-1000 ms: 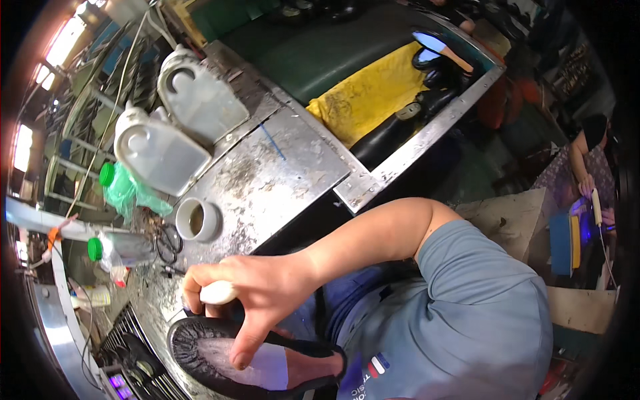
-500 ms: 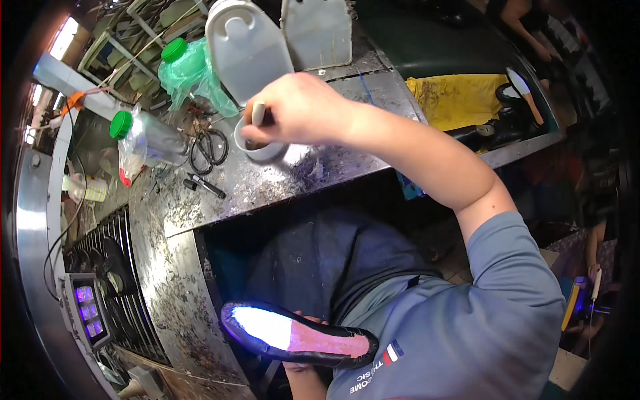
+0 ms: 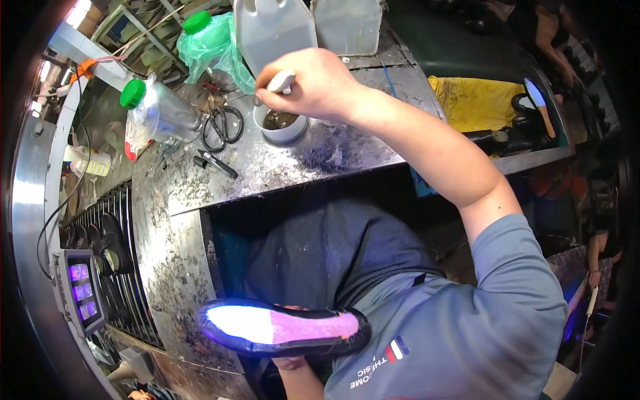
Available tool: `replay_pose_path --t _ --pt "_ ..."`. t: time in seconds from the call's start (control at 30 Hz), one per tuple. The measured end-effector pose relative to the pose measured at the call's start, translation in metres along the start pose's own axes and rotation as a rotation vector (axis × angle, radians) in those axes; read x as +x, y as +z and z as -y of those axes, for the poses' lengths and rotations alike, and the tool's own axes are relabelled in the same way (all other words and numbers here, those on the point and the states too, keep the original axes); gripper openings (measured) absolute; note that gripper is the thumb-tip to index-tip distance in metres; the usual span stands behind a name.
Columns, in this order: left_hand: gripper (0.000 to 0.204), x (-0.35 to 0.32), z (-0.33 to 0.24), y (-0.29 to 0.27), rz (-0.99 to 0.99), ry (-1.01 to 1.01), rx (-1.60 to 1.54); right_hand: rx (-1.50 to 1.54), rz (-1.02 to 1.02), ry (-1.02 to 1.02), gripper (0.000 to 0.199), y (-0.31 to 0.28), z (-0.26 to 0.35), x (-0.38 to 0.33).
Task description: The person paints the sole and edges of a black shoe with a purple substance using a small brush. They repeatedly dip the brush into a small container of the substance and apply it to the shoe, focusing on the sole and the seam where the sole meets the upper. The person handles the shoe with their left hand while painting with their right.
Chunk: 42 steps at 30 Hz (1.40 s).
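The right hand (image 3: 313,87) has left the sole, where it was a second ago, and is now above a small round white cup (image 3: 285,137) with dark brown contents (image 3: 279,119). Half a second ago the hand hid most of the cup's mouth; now more of the contents shows below the knuckles, and the smooth white handle (image 3: 281,81) in the grip leans more. The fingers are curled closely around that handle; its far end is hidden, so I cannot tell whether it touches what is in the cup. The work thus appears to be at the cup, with the sole left uncovered.

The cup stands on the stained metal workbench (image 3: 267,177), set back from its near edge, with black-handled scissors (image 3: 233,127) just beside it.

The black leather shoe (image 3: 287,347) is off the bench, sole up over the lap, near the bench's inner corner. The left hand (image 3: 290,363) supports it from beneath; most of its fingers are hidden, so I cannot tell how wide they spread. The sole's front now glares white, its rear pink, facing the violet-lit square lamp (image 3: 81,292) beyond the bench's left part.
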State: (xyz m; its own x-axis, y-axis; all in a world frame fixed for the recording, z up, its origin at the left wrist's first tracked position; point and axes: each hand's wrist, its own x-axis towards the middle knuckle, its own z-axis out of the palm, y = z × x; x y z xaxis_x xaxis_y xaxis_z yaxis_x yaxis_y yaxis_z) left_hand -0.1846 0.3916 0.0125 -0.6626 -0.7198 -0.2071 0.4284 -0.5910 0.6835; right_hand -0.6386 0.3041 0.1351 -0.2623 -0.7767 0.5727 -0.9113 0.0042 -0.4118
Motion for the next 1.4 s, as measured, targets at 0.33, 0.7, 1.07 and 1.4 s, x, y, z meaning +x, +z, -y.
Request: replay_pose_path --t 0.33,0.7,1.07,1.4 --pt "0.059 0.048 -0.059 0.058 0.083 1.038 1.405 0.066 0.015 0.016 0.025 0.003 -0.011 -0.021" --pt "0.037 0.031 -0.133 0.084 0.496 1.028 2.093 0.816 0.372 0.007 0.026 -0.027 0.053 -0.074" --pt "0.036 0.007 -0.148 0.097 0.633 0.854 2.293 1.157 0.355 -0.203 0.015 0.015 0.121 -0.099" --pt "0.035 0.0 -0.152 0.099 0.645 0.817 2.307 1.116 0.283 -0.257 0.012 0.03 0.143 -0.094"
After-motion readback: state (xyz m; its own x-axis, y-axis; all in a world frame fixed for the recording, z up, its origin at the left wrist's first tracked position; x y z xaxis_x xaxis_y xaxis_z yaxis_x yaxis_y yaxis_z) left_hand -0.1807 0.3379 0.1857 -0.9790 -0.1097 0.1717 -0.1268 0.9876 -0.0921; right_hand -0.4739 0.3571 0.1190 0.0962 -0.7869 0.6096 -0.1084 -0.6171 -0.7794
